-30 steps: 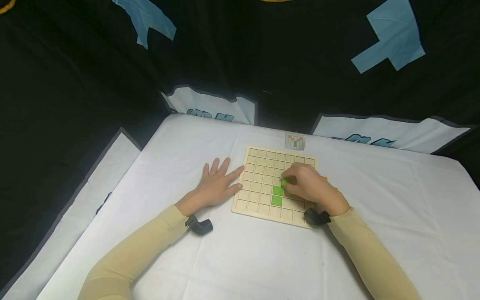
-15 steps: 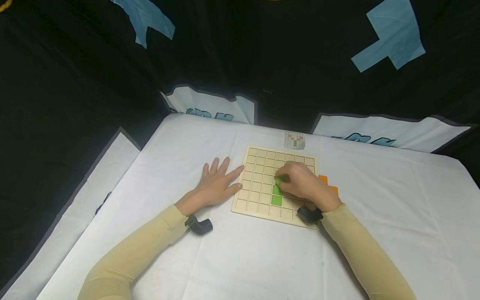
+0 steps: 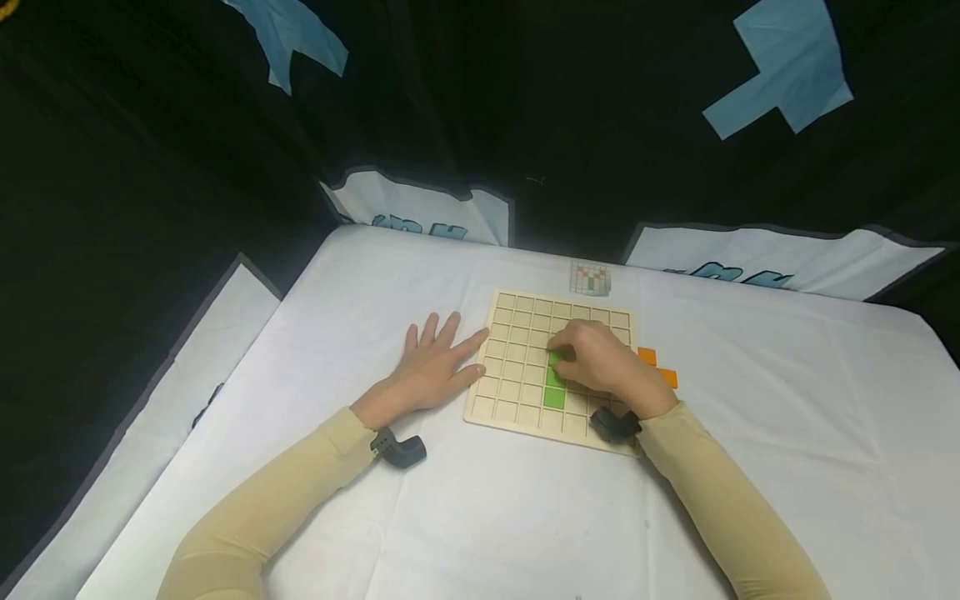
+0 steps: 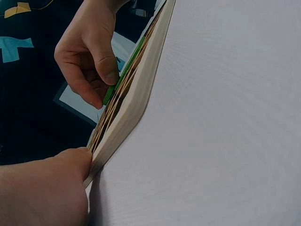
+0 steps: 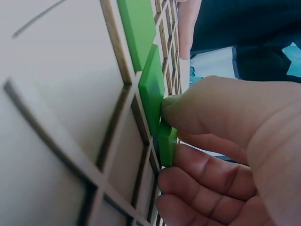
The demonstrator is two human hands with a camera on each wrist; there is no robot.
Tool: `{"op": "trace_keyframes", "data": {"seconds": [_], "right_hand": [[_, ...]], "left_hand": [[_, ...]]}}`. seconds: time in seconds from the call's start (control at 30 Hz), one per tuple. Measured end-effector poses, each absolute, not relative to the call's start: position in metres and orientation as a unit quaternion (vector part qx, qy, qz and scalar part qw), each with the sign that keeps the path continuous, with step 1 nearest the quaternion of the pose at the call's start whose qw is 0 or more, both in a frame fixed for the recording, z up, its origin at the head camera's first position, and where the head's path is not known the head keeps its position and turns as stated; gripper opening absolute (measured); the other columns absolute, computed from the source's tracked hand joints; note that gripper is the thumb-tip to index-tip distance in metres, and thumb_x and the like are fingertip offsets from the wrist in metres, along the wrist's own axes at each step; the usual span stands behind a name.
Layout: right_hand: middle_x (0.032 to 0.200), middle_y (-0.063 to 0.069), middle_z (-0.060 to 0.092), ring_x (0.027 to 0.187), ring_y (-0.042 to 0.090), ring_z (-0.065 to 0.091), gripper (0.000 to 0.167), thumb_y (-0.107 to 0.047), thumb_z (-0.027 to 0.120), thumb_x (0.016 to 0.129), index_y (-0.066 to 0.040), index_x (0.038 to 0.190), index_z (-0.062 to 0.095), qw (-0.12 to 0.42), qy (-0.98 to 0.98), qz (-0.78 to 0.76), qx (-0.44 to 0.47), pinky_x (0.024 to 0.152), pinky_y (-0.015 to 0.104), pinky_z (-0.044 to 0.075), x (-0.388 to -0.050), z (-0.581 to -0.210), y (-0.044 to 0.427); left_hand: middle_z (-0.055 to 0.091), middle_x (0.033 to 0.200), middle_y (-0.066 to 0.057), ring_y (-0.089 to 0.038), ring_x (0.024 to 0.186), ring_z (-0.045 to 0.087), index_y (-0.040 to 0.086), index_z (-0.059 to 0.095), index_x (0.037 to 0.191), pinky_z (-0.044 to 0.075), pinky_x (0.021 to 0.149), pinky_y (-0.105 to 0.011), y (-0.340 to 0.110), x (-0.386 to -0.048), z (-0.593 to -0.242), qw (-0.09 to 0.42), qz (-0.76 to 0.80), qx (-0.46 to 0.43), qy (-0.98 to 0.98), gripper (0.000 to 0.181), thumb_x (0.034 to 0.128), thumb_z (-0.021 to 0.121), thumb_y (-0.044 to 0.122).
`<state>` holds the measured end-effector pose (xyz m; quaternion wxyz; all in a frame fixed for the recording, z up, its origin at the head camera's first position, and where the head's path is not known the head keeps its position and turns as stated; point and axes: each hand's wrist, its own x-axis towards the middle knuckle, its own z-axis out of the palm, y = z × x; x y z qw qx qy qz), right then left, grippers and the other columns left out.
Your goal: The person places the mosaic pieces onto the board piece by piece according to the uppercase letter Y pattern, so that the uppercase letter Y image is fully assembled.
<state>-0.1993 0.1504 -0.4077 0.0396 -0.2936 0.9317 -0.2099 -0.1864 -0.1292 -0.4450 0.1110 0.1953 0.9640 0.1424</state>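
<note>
A wooden grid board [image 3: 513,358] lies on the white-covered table. My right hand [image 3: 600,358] is over its middle, pinching a square green tile [image 5: 168,145] between thumb and fingers. That tile is tilted at a grid cell, in line with two more green tiles; one is the lowest tile [image 3: 554,398], the other the middle tile [image 5: 151,89]. Whether the pinched tile sits fully in its cell cannot be told. My left hand [image 3: 431,362] rests palm down with fingers spread, its thumb and forefinger touching the board's left edge.
Two orange tiles [image 3: 647,356] lie just off the board's right side, partly behind my right wrist. A small card with a printed coloured grid [image 3: 590,279] lies beyond the board's far edge. A black curtain [image 3: 480,100] hangs behind the table.
My right hand has moved left with the green tile, to the cell above the two other green tiles. More of the orange tiles shows. My left hand has stayed put.
</note>
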Motion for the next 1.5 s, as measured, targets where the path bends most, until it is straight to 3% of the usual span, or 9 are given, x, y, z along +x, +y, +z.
{"op": "trace_keyframes", "data": {"seconds": [0.53, 0.77, 1.23, 1.5], "right_hand": [[0.108, 0.014, 0.077, 0.098, 0.027, 0.068, 0.027, -0.001, 0.07, 0.084, -0.001, 0.11, 0.078, 0.029, 0.929, -0.209, -0.302, 0.091, 0.045, 0.056, -0.2004, -0.4081, 0.1509], [0.093, 0.007, 0.073, 0.083, 0.02, 0.057, 0.019, -0.001, 0.069, 0.082, -0.004, 0.1, 0.077, 0.035, 0.931, -0.205, -0.301, 0.084, 0.042, 0.053, -0.1992, -0.4081, 0.149], [0.107, 0.013, 0.077, 0.094, 0.024, 0.066, 0.029, -0.001, 0.07, 0.083, 0.0, 0.111, 0.077, 0.042, 0.932, -0.215, -0.288, 0.09, 0.045, 0.056, -0.1992, -0.4089, 0.1498], [0.094, 0.007, 0.074, 0.081, 0.019, 0.055, 0.022, 0.0, 0.069, 0.083, -0.003, 0.102, 0.078, 0.036, 0.93, -0.212, -0.297, 0.081, 0.039, 0.052, -0.2003, -0.4099, 0.1497]], "left_hand": [[0.004, 0.172, -0.021, -0.051, 0.156, -0.005, 0.034, 0.024, 0.163, -0.002, 0.122, -0.073, -0.1301, -0.1873, -0.4453, 0.109, 0.143, 0.197, 0.964, 0.062, 0.1057, 0.037, 0.054], [0.004, 0.172, -0.021, -0.051, 0.156, -0.005, 0.033, 0.025, 0.163, -0.002, 0.122, -0.073, -0.1299, -0.1869, -0.444, 0.107, 0.144, 0.197, 0.964, 0.062, 0.1056, 0.038, 0.054], [0.005, 0.172, -0.022, -0.052, 0.156, -0.005, 0.033, 0.025, 0.163, -0.001, 0.122, -0.073, -0.1305, -0.1874, -0.4464, 0.108, 0.145, 0.196, 0.964, 0.062, 0.1058, 0.038, 0.054], [0.005, 0.172, -0.022, -0.052, 0.156, -0.004, 0.033, 0.025, 0.163, -0.001, 0.122, -0.073, -0.1304, -0.1868, -0.4446, 0.105, 0.145, 0.197, 0.964, 0.062, 0.1057, 0.038, 0.054]]}}
